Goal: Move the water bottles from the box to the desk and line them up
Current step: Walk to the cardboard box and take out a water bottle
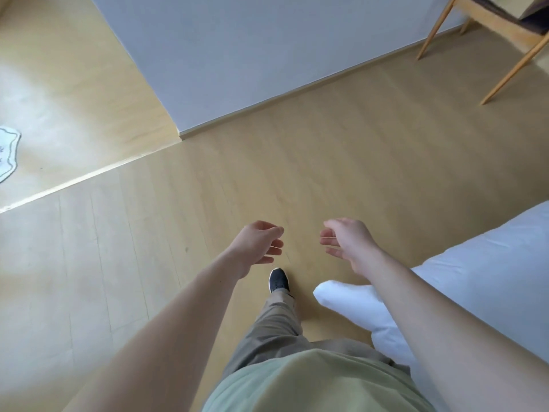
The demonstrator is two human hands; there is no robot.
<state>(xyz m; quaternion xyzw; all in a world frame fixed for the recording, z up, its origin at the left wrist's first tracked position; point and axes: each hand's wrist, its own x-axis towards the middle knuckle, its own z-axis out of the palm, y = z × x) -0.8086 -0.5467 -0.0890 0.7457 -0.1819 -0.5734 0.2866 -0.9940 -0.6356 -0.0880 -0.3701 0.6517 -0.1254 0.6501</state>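
Left hand (257,243) and right hand (346,242) hang loosely curled, empty, over bare floor (326,150). No bottles, box or desk in view. Locate the box first, then grip bottles mid-body.

Left hand (259,244) and right hand (346,242) side by side above floor (326,162). Shoe (278,280) below hands. Bed (490,272) at right. Wall (252,55) ahead. Chair (487,28) far right. Mat (8,153) far left.
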